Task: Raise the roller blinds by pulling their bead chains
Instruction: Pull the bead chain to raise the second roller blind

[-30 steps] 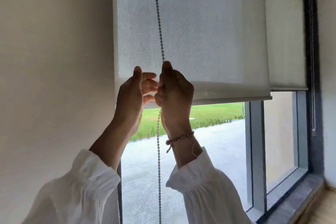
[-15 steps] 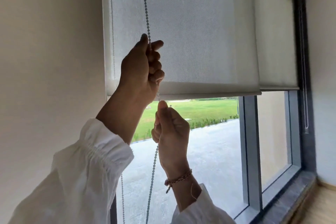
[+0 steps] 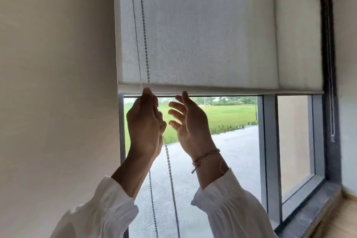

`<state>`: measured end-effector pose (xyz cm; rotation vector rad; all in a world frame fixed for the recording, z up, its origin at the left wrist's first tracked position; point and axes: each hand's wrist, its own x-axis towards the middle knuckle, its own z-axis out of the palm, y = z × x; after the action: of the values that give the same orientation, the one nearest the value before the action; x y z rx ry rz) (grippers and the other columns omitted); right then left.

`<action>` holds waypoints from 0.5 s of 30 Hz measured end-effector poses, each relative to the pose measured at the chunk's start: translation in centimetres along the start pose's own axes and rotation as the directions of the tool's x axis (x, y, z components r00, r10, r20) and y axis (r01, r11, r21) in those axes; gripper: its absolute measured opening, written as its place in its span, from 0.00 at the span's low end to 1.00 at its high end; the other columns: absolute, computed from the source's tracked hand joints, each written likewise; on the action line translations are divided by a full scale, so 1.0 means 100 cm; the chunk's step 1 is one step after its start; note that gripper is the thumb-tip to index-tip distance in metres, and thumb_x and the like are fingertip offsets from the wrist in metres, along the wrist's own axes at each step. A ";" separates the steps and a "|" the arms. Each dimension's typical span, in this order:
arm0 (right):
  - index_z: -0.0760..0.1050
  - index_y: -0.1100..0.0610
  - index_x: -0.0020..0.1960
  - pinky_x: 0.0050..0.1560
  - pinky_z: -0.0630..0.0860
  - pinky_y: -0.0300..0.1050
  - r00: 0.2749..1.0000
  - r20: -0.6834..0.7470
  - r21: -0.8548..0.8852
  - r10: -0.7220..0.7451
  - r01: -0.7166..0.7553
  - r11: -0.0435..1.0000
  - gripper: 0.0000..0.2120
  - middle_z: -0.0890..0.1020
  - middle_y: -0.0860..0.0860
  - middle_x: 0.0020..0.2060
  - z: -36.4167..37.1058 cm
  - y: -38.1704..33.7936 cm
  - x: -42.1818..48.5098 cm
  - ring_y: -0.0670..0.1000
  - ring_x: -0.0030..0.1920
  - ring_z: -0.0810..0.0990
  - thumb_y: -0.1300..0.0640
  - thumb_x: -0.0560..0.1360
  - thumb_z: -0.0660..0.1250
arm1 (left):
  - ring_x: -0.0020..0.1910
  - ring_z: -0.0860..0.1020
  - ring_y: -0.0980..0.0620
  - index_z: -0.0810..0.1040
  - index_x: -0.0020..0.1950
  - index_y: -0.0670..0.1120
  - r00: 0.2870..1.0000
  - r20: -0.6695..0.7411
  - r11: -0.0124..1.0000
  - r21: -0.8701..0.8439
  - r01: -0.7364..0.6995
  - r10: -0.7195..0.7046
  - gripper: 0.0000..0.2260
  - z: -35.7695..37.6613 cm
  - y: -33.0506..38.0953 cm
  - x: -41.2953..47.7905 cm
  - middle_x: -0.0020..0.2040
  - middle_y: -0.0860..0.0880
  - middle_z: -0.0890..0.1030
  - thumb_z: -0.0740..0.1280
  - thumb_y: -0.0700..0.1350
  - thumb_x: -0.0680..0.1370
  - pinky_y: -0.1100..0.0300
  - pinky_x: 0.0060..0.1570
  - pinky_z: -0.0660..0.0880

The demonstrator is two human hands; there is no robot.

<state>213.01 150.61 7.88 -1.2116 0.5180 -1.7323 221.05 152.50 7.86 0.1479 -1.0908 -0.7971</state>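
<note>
Your left hand (image 3: 144, 123) is closed around the bead chain (image 3: 144, 31) just under the roller blind (image 3: 202, 29) hem at frame centre-left, while your right hand (image 3: 190, 123), fingers spread and empty, hovers just beside it.

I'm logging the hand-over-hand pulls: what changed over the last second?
The right hand let go of the bead chain and now hangs open beside it. The left hand, after reaching up the chain, has pulled down, still shut on it. The blind's hem looks little changed.
</note>
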 end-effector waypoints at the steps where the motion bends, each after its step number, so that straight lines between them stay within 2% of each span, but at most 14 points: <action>1: 0.75 0.54 0.48 0.43 0.68 0.45 0.999 0.035 0.028 -0.002 0.001 1.000 0.10 0.79 0.50 0.40 0.003 -0.005 0.001 0.49 0.41 0.75 0.49 0.77 0.59 | 0.16 0.56 0.60 0.68 0.28 0.48 1.000 -0.011 1.000 0.016 0.004 -0.004 0.19 -0.005 -0.004 -0.004 0.20 0.55 0.63 0.57 0.47 0.80 0.70 0.18 0.51; 6: 0.73 0.57 0.46 0.40 0.73 0.43 0.976 0.218 0.105 -0.011 -0.012 0.994 0.07 0.78 0.53 0.39 0.032 -0.020 0.005 0.51 0.39 0.78 0.55 0.78 0.59 | 0.18 0.56 0.59 0.65 0.28 0.47 1.000 -0.029 0.997 0.082 0.005 -0.003 0.19 -0.018 -0.011 -0.013 0.20 0.55 0.62 0.56 0.44 0.80 0.70 0.19 0.52; 11: 0.72 0.60 0.46 0.33 0.78 0.40 0.958 0.283 0.175 -0.049 -0.001 0.985 0.08 0.78 0.56 0.37 0.058 -0.041 0.011 0.51 0.34 0.79 0.58 0.79 0.57 | 0.18 0.55 0.59 0.67 0.27 0.49 1.000 -0.004 0.994 0.108 -0.007 0.007 0.20 -0.021 -0.012 -0.017 0.21 0.55 0.61 0.56 0.46 0.80 0.66 0.21 0.49; 15: 0.71 0.61 0.44 0.26 0.72 0.36 0.949 0.304 0.113 -0.082 0.049 0.992 0.08 0.76 0.56 0.34 0.068 -0.048 0.017 0.49 0.29 0.74 0.59 0.79 0.56 | 0.18 0.55 0.59 0.66 0.28 0.48 1.000 0.002 0.991 0.134 -0.024 0.024 0.19 -0.026 -0.012 -0.014 0.21 0.55 0.60 0.56 0.47 0.80 0.69 0.20 0.50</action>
<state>216.74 152.56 15.26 -1.4046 0.1993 -1.5633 222.33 151.85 4.95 0.2473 -1.1444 -0.7020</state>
